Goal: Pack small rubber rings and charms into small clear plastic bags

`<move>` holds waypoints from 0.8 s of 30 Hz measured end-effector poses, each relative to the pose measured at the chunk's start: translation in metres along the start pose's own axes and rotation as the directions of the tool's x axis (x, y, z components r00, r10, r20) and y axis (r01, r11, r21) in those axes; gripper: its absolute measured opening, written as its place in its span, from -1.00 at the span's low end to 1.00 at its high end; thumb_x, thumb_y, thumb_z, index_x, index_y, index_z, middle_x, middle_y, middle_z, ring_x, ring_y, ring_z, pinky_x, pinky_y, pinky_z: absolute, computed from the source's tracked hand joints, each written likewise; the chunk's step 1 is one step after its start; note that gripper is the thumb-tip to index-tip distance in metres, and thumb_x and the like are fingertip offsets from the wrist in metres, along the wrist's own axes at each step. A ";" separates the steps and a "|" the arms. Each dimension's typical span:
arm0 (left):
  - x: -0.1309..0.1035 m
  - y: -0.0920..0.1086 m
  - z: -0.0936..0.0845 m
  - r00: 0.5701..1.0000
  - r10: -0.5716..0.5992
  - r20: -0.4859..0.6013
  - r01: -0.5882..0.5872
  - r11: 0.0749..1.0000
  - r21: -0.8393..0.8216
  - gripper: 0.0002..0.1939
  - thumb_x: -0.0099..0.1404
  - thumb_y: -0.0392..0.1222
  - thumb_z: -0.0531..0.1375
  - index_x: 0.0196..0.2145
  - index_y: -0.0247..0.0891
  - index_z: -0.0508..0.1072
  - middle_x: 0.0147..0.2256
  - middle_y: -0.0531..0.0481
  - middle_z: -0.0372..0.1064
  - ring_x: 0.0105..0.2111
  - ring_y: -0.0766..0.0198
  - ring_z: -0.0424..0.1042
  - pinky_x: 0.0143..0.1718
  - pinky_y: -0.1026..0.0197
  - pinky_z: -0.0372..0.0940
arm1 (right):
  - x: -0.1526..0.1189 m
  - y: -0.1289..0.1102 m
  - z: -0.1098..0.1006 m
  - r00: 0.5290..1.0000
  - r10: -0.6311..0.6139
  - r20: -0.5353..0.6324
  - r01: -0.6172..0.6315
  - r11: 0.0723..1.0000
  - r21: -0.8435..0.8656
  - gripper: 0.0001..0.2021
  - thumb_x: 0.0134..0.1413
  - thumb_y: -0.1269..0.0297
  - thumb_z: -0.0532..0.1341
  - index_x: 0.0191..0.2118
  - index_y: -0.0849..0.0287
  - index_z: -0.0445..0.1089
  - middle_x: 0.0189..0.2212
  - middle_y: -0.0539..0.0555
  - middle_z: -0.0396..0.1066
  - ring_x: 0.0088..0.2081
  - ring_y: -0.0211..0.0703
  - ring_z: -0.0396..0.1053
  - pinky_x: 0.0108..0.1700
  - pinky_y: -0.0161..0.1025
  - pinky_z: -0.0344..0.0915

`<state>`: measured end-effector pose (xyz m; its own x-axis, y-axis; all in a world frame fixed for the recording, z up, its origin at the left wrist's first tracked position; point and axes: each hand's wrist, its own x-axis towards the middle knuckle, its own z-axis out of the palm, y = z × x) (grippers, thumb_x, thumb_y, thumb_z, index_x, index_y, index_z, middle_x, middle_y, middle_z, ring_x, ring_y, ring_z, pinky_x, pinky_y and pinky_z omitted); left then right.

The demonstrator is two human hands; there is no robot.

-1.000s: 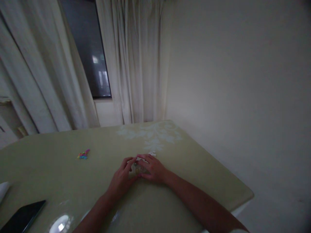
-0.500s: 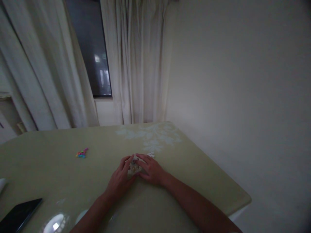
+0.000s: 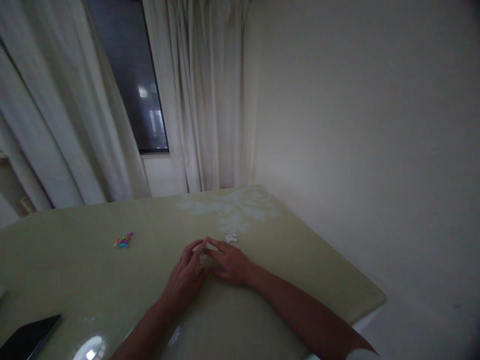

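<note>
My left hand [image 3: 186,272] rests low over the table, its fingers bent and closed inward. Opposite it, my right hand [image 3: 230,262] curls in the same way, and the fingertips of both hands meet at the far side. Between them shows a bit of a small pale thing [image 3: 202,260], mostly covered by the fingers; its kind cannot be made out. Just beyond the right hand's knuckles lies a small white piece [image 3: 231,238], apart from the fingers.
A cluster of small bright-coloured pieces [image 3: 123,241] lies left of the hands on the greenish table [image 3: 157,220]. A black flat device [image 3: 30,337] is at the near left. The wall [image 3: 356,150] borders the table's right side, with curtains [image 3: 213,100] behind.
The fingers have closed in over the small pale thing, which shows less than before. More of the white piece beyond the right hand is visible. The view has shifted slightly.
</note>
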<state>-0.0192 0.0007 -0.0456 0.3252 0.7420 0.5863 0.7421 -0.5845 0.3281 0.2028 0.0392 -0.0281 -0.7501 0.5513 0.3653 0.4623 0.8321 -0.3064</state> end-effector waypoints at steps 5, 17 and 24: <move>0.003 -0.001 -0.002 0.994 0.112 0.014 -0.113 0.982 0.150 -0.05 0.25 -0.54 0.06 0.49 -0.04 -0.14 0.34 -0.19 0.18 0.25 0.00 0.30 0.23 -0.07 0.35 | 0.000 0.000 0.001 0.999 0.032 0.021 -0.033 0.999 0.026 -0.26 0.31 0.10 0.27 0.48 0.08 0.00 0.51 0.21 -0.15 0.45 0.10 0.00 0.41 0.01 0.08; 0.003 -0.011 0.007 0.967 0.243 0.079 -0.253 0.873 0.417 -0.24 0.31 -0.55 0.06 0.41 -0.15 0.18 0.33 -0.21 0.28 0.06 -0.01 0.44 0.09 -0.02 0.36 | 0.000 0.002 0.006 0.999 0.052 0.015 -0.053 0.997 0.058 -0.32 0.30 0.07 0.28 0.41 0.21 0.11 0.43 0.34 0.05 0.40 0.16 0.12 0.37 0.04 0.16; 0.003 -0.011 0.008 0.968 0.237 0.086 -0.249 0.850 0.464 -0.27 0.30 -0.54 0.05 0.39 -0.19 0.22 0.34 -0.19 0.28 0.06 -0.02 0.43 0.09 -0.04 0.34 | 0.002 0.003 0.007 0.999 0.041 0.022 -0.042 0.998 0.037 -0.34 0.30 0.07 0.27 0.38 0.24 0.14 0.36 0.35 0.19 0.33 0.14 0.22 0.33 0.01 0.20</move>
<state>-0.0220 0.0117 -0.0533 0.5409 0.6078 0.5813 0.8217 -0.5295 -0.2109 0.1994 0.0425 -0.0341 -0.7407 0.5836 0.3328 0.4755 0.8054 -0.3538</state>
